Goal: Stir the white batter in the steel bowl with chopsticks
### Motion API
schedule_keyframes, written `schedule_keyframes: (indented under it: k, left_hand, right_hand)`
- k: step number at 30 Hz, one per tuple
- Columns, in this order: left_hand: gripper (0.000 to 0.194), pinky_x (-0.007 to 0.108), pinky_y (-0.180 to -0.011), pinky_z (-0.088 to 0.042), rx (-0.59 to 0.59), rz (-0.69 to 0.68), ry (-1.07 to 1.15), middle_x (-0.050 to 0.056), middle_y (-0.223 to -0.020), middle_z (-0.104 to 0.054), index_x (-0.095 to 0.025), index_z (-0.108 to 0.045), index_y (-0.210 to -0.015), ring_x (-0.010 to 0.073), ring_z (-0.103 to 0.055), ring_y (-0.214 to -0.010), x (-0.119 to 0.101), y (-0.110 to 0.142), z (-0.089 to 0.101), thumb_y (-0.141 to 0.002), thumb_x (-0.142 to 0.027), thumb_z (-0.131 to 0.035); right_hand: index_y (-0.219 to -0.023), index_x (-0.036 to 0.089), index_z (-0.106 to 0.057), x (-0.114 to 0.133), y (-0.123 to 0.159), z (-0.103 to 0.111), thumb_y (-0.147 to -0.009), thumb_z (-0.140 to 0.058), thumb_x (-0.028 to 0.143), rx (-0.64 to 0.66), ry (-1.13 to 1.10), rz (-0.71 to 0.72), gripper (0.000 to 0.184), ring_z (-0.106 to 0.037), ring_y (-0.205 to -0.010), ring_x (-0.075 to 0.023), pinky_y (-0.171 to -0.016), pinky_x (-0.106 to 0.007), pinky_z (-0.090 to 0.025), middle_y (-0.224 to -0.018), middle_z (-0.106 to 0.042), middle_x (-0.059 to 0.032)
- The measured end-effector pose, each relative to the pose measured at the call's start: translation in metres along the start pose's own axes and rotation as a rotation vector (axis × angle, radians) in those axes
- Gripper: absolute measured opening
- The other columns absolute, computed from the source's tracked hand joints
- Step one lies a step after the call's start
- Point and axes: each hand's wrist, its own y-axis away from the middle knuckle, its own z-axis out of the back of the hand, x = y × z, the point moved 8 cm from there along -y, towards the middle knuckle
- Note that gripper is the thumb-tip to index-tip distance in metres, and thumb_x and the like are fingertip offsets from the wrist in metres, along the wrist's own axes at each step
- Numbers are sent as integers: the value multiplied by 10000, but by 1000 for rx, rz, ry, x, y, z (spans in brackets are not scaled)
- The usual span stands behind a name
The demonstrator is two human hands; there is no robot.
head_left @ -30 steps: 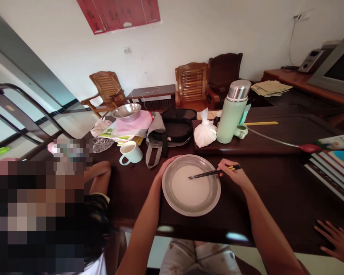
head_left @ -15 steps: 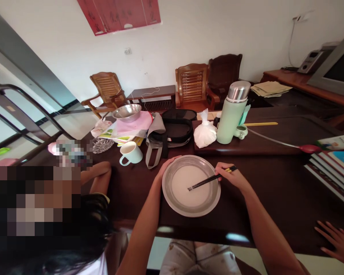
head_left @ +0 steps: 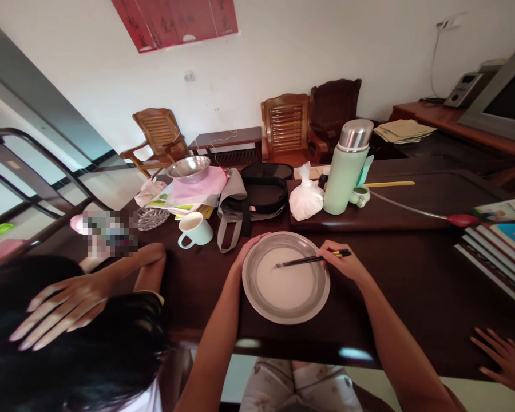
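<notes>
Holding whitish liquid (head_left: 285, 289), the bowl (head_left: 251, 289) is clasped by left grip (head_left: 245, 252), chopsticks (head_left: 300, 261) by right grip (head_left: 337, 261).

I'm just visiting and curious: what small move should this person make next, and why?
Perhaps sweep the chopsticks gently through the pale liquid: the right hand holds them, tips at the liquid, and the left hand rests against the bowl's side.

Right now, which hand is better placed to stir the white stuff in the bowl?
The right hand, I'd say: it grips the chopsticks, with their tips in or just over the white liquid. The left hand lies against the side of the metal bowl, so it looks better placed for steadying.
</notes>
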Motion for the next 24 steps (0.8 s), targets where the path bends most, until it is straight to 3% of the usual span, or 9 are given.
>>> schedule_keyframes:
  k: [3, 8, 11, 17, 20, 24]
  left_hand:
    - [379, 387, -1081, -294, 10, -2, -9, 66, -1168, -655, -178, -695, -1106, 305, -472, -1239, 0, 0, -1, -782, -350, -600]
    - [369, 386, -1090, -271, -5, -32, -25, 73, -1175, -651, -150, -705, -1078, 308, -455, -1253, -5, 2, -2, -771, -333, -610]
    - [398, 395, -1086, -275, 5, -24, -24, 75, -1169, -654, -154, -690, -1117, 311, -478, -1231, -4, 3, -3, -778, -346, -608]
    - [378, 379, -1079, -294, 1, -24, -36, 70, -1185, -647, -162, -701, -1094, 307, -475, -1237, -4, 1, -1, -776, -343, -606]
    - [405, 399, -1077, -295, 5, -21, -26, 87, -1187, -644, -146, -690, -1116, 319, -489, -1221, -2, 0, 0, -777, -352, -610]
    - [410, 394, -1079, -294, 6, -8, -13, 83, -1190, -643, -150, -687, -1125, 315, -488, -1223, -2, 0, -1, -776, -351, -611]
  right_hand:
    - [-609, 368, -638, -1, 0, 6, -797, -574, 428, -27, 0, 5, 207, -651, -710, -267, -600, -388, -504, -643, -668, -68]
    - [-621, 369, -658, 4, 1, -6, -777, -604, 418, 78, 5, 62, 172, -653, -686, -256, -592, -379, -501, -620, -659, -50]
    - [-642, 376, -665, 6, 1, -1, -789, -591, 405, 30, -2, 100, 167, -652, -691, -253, -601, -380, -505, -626, -662, -49]
    - [-619, 370, -648, -10, -1, 3, -770, -618, 427, 15, -27, -28, 164, -652, -693, -267, -606, -391, -517, -631, -664, -58]
    - [-658, 376, -661, -9, -1, -4, -745, -649, 418, 66, -20, -27, 97, -655, -725, -265, -615, -390, -521, -673, -681, -49]
    - [-663, 381, -654, -10, -2, 8, -793, -597, 413, 14, -40, -3, 145, -654, -738, -274, -608, -400, -515, -691, -683, -62]
